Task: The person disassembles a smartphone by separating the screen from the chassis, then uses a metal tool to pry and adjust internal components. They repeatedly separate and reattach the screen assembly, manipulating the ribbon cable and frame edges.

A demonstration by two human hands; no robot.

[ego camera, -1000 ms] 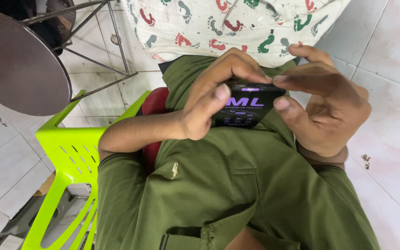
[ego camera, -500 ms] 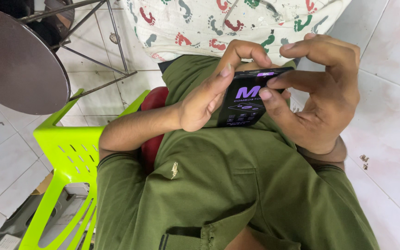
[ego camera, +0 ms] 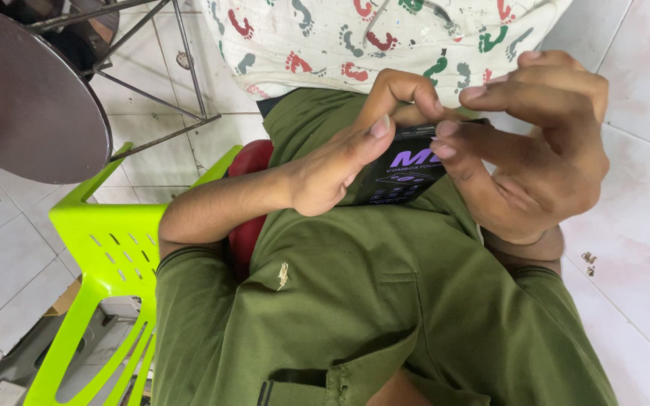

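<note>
Tiles, pale and scuffed, cover the floor (ego camera: 641, 248) around a lime-green plastic chair (ego camera: 107, 248) and a round dark bench (ego camera: 24, 98) on thin metal legs. Above a green-clothed lap, the left hand (ego camera: 340, 165) and right hand (ego camera: 536, 158) both grip a small black box (ego camera: 404, 173).

Your two hands meet over your lap around the small black box with purple lettering (ego camera: 404, 171), the left hand (ego camera: 340, 162) closing off its near-left side and the right hand (ego camera: 536, 162) its right and top, so only the box's lower face above the olive-green shirt (ego camera: 385, 301) lies open. To your left the lime-green slatted plastic chair (ego camera: 107, 248) and the round dark metal table (ego camera: 28, 94) with its thin steel legs block any sideways reach. To your right the pale tiled floor (ego camera: 633, 248) is open.
</note>
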